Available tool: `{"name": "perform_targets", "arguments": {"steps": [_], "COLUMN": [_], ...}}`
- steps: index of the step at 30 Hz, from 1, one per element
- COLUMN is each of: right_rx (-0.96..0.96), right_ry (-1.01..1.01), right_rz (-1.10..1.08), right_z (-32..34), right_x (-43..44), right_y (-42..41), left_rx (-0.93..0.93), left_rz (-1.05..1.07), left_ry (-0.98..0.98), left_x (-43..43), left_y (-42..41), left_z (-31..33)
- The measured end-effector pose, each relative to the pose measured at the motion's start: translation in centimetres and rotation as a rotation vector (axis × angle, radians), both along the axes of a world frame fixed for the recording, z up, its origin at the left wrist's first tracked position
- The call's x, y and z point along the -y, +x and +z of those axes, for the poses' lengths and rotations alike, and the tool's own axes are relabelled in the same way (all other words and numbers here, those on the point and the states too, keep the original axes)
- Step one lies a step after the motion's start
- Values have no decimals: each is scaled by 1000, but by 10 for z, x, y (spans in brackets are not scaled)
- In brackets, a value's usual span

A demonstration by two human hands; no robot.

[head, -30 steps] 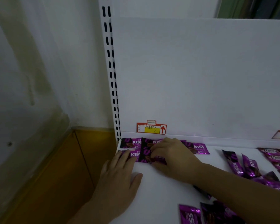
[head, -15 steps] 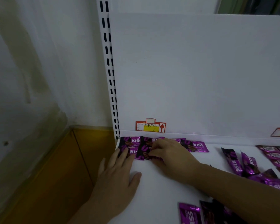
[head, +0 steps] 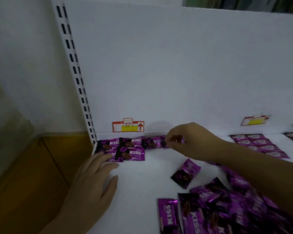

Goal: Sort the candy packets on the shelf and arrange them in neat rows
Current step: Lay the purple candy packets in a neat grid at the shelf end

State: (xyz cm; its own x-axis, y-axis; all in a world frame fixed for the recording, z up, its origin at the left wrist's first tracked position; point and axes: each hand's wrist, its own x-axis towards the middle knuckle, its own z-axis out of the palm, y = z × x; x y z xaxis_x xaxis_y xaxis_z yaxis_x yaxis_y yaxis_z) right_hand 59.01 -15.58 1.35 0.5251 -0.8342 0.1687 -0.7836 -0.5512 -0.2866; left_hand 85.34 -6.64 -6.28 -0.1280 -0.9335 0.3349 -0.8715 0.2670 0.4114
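Purple KISS candy packets (head: 130, 149) lie in two short rows at the back left corner of the white shelf (head: 142, 183). My right hand (head: 191, 141) reaches along the back row and pinches the packet at its right end (head: 164, 142). My left hand (head: 95, 181) lies flat on the shelf with straight fingers, its fingertips touching the front left packet. One loose packet (head: 185, 173) lies tilted in the middle. A jumbled heap of packets (head: 215, 210) covers the front right, partly under my right forearm.
A red and yellow price tag (head: 128, 126) sticks to the back panel above the rows, another (head: 254, 120) further right. Neat rows of a different purple packet (head: 259, 144) lie at the back right. A slotted upright (head: 74, 73) bounds the shelf's left edge.
My right hand left the front-row packet and moved right along the back row to pinch its end packet. The view shifted, showing more of the heap. My left hand stayed flat.
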Motion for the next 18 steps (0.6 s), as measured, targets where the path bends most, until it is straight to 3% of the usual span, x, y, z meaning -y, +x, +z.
{"name": "perform_targets", "arguments": {"steps": [5,10,14,18], "right_rx": [-194,-210,-139,-117], "right_ry": [205,248,242,264], "right_rz": [-54,105,-22,25], "right_z": [-7,-27,-33,-36], "right_x": [-16,-26,-21,-19], "right_y": [-50,-50,-52,-51], "left_rx": [-155,-110,-167,-269], "left_rz": [-262,-285,-230,-127], "left_ry": [387,434,459,359], "left_x": [-9,4,13,21], "left_y": [-35,-72,-86,-91], "left_z": [15,21,15,9]}}
